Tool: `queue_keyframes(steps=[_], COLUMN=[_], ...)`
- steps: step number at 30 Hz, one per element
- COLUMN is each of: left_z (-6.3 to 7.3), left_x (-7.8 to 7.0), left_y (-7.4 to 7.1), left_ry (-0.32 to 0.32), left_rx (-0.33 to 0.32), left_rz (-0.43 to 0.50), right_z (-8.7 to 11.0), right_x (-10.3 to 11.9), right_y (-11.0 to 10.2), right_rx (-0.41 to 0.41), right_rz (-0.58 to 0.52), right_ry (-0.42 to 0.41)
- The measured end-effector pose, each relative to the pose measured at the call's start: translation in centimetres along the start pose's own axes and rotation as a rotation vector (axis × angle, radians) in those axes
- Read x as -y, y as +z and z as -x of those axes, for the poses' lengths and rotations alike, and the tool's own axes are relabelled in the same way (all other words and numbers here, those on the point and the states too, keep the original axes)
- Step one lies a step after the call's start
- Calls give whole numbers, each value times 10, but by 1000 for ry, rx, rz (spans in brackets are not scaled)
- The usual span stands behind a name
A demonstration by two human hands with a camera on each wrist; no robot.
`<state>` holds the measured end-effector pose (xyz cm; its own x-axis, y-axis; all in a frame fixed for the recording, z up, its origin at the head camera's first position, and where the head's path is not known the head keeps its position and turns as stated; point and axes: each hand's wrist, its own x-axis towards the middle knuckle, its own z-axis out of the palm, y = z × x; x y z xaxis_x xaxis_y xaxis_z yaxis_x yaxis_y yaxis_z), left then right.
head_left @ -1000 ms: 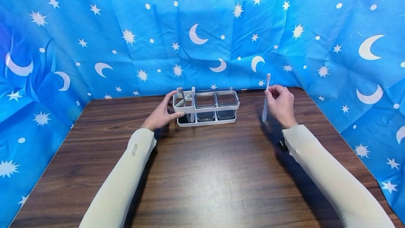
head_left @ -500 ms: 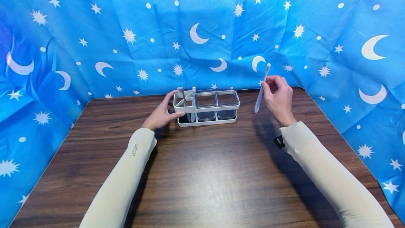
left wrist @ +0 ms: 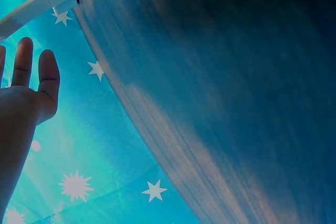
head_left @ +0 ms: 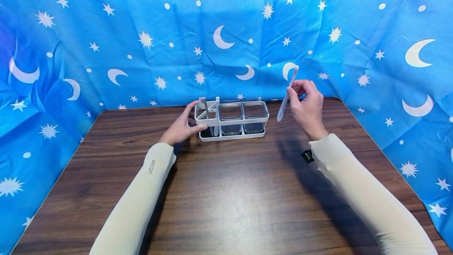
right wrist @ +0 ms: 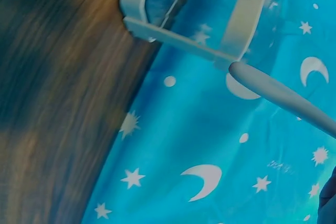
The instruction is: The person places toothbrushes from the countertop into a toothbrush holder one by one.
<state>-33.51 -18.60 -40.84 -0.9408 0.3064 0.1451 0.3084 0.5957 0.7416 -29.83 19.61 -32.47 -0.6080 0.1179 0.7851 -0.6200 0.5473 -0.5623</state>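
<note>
A white toothbrush rack [head_left: 230,122] stands at the back middle of the table. My left hand [head_left: 179,128] holds its left end, thumb at the front and fingers toward the back. Inside the rack's left part stand a grey toothbrush [head_left: 203,104] and a pale toothbrush [head_left: 217,107]. Two clear cups fill the other slots, the middle cup [head_left: 231,130] and the right cup [head_left: 254,128]. Right of the rack, my right hand [head_left: 308,103] pinches a pale lilac toothbrush [head_left: 284,107], bristles up and handle end slanting down to the left, raised off the table.
The dark wooden table [head_left: 226,192] ends at the back against a blue curtain [head_left: 148,11] with white moons and stars. More of that curtain hangs along both sides. A small black device [head_left: 307,156] sits at the right wrist.
My right hand has lifted the lilac toothbrush and moved left toward the rack, the brush tilting more on the way. The left hand and rack have stayed in place.
</note>
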Motion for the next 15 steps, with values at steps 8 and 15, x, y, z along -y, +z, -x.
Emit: queue_keyframes(steps=[8, 15], left_z=[-1, 1], left_x=[0, -3], left_y=[0, -1], left_ry=[3, 1], left_rx=[2, 3], left_rz=[-5, 0], right_z=[-6, -9], right_x=[18, 40], right_y=[10, 22], right_rx=[-12, -24], right_rz=[-63, -127], right_ry=[-68, -99])
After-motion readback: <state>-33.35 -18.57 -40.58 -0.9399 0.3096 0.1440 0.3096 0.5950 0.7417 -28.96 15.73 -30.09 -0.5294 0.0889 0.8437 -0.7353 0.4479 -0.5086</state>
